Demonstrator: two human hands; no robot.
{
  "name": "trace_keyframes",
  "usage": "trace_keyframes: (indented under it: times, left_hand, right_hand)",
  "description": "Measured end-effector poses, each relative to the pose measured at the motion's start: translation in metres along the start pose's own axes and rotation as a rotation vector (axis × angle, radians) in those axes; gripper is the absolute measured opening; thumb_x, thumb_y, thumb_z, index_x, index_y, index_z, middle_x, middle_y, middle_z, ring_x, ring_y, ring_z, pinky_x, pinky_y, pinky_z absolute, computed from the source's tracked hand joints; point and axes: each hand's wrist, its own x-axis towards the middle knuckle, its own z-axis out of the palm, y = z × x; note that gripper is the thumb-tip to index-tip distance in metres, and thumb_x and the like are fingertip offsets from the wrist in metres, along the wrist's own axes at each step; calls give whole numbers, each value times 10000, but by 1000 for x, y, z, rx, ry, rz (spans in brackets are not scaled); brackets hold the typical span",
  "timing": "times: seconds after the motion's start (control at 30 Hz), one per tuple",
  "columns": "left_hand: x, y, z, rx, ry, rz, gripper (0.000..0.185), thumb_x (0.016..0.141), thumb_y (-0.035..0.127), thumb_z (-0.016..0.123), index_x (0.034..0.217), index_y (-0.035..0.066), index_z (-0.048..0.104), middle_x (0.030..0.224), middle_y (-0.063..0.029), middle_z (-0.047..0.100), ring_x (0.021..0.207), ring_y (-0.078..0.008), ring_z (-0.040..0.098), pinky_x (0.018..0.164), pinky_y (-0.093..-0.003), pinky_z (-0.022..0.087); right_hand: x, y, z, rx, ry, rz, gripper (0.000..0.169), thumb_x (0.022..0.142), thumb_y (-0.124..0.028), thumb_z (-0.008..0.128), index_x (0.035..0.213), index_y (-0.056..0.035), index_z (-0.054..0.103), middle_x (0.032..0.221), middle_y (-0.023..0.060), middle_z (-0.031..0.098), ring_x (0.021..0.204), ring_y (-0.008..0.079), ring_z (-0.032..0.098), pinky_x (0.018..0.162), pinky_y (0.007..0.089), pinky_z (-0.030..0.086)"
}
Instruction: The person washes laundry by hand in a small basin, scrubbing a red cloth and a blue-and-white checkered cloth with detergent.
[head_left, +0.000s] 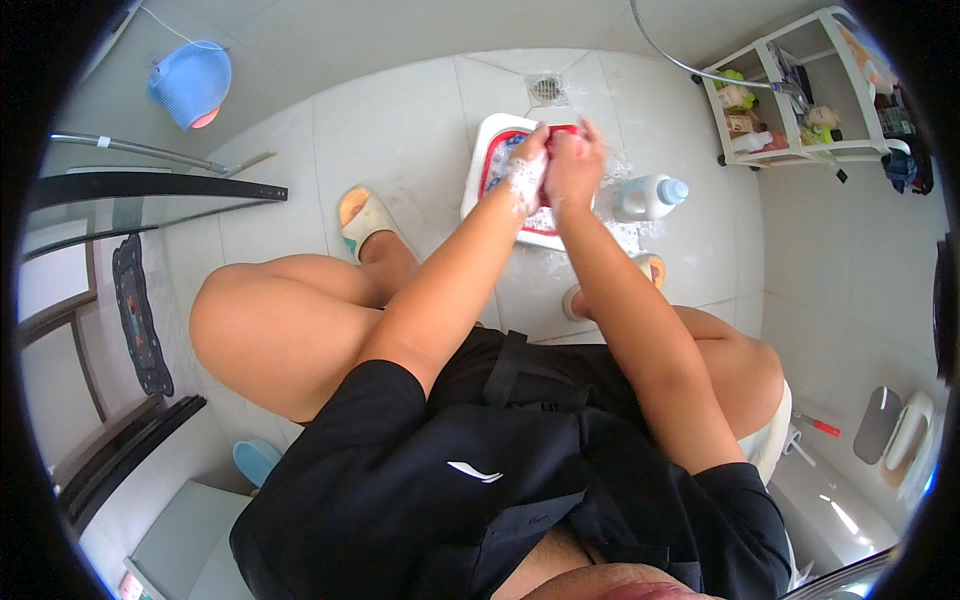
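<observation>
In the head view, my left hand (529, 169) and my right hand (577, 165) are close together over a white and red basin (471, 187) on the tiled floor. Both are closed on a wet red cloth (562, 131), most of it hidden by my fingers. White foam covers much of my left hand and wrist. Suds and a blue patterned area show inside the basin. A white bottle with a light blue cap (646, 199) stands just right of the basin, beside spilled suds.
A floor drain (547, 90) lies beyond the basin. A white shelf cart (795, 142) with bottles stands at the upper right, a shower hose (675, 60) reaching to it. A blue scrubbing mat (191, 82) hangs at the upper left. My slippered feet flank the basin's near side.
</observation>
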Motion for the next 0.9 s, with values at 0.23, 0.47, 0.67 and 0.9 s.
trace_keyframes:
  times: [0.23,0.47,0.67,0.9]
  left_hand:
    - [5,7,-47,-196,-247,68,365,1048,389,452,1152,91,635,1087,-115,694,960,-283,673,851,-460,559]
    - [-28,5,22,11,-33,101,180,1010,206,552,1055,76,668,1032,-79,698,915,-215,675,794,-398,556]
    - [10,-9,-63,-172,-831,118,202,1020,216,503,952,111,661,953,-46,682,839,-161,644,764,-370,546]
    - [-43,13,39,186,145,38,142,938,226,618,876,110,673,892,-60,675,800,-196,654,672,-362,533]
  right_hand:
    - [-66,-37,12,105,-262,-408,292,953,-208,618,766,15,608,857,235,629,832,414,591,758,494,441]
    - [7,-16,-10,153,33,103,407,962,-307,620,724,23,608,697,215,632,619,321,580,630,474,447]
    - [-62,-43,7,9,-270,-336,336,935,-201,637,693,19,562,660,188,583,601,343,518,597,425,434]
    - [1,-13,-13,39,58,148,361,963,-258,584,700,-12,611,700,225,626,665,382,610,631,484,465]
